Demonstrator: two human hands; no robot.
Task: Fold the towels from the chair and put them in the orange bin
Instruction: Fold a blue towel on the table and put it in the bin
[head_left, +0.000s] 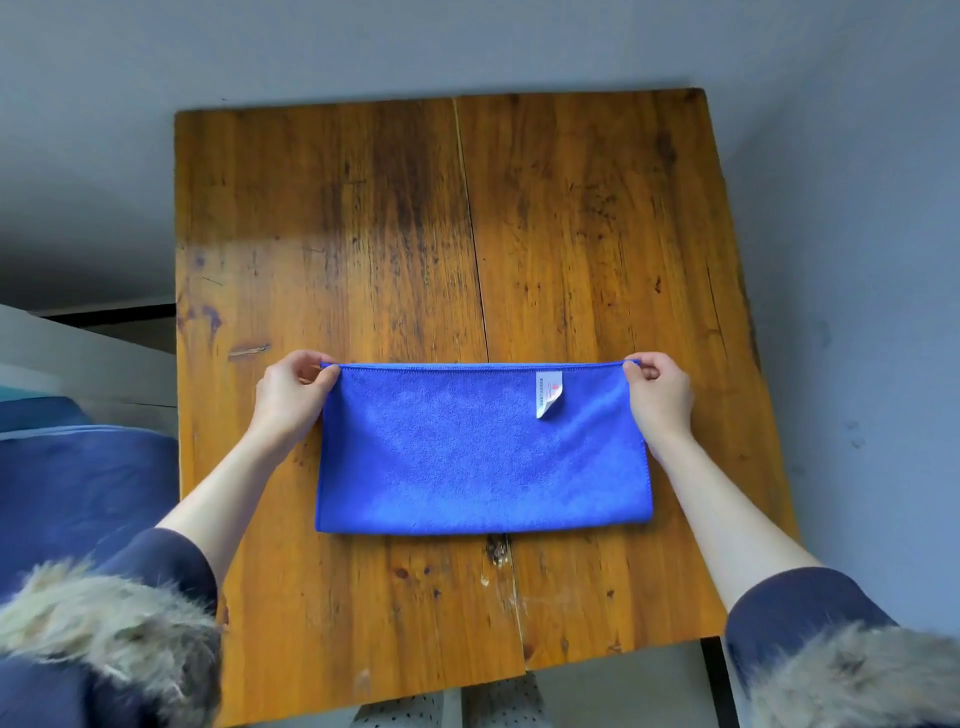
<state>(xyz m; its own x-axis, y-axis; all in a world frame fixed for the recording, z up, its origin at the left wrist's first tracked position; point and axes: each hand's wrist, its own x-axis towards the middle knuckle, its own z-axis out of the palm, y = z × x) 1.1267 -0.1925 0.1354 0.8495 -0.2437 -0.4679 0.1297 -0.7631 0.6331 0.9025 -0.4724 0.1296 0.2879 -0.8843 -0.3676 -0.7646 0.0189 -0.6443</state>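
Observation:
A blue towel lies folded in half on the wooden table, its fold toward me and its open edges at the far side. A white label shows near the far right corner. My left hand pinches the far left corner. My right hand pinches the far right corner. The far edge is stretched straight between both hands. No orange bin or chair is in view.
The table's far half is bare wood with a crack down the middle. Dark blue fabric lies left of the table, beside a white surface. Grey floor surrounds the table. Fur-trimmed sleeves sit at the bottom corners.

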